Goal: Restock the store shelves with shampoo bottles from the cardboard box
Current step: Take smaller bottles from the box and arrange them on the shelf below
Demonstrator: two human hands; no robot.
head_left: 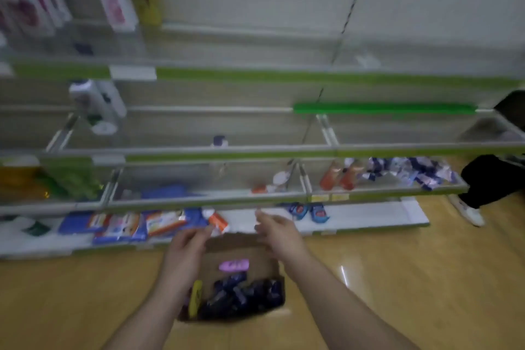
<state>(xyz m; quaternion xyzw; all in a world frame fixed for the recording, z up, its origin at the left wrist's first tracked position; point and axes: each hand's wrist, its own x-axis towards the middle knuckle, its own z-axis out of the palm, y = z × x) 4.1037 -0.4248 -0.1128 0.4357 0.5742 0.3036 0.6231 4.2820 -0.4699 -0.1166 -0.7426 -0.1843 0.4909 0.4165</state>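
An open cardboard box [257, 254] stands on the floor below me. Inside lie several dark blue bottles [244, 297], a pink bottle [233, 265] and a yellow one [196, 297]. My left hand [186, 253] hovers over the box's left side with loosely bent fingers and holds nothing. Over the far right corner of the box my right hand [277, 231] is stretched out, fingers relaxed and empty. A small orange and white bottle [218, 221] lies on the bottom shelf just beyond my left fingertips. The picture is blurred.
Green-edged store shelves [227, 152] run across the view, mostly bare. White bottles [96, 105] stand at the upper left, orange bottles [341, 176] and blue-white packets [412, 172] at the lower right, blue packs [119, 226] on the bottom shelf. A person's leg and white shoe [468, 212] are at the right.
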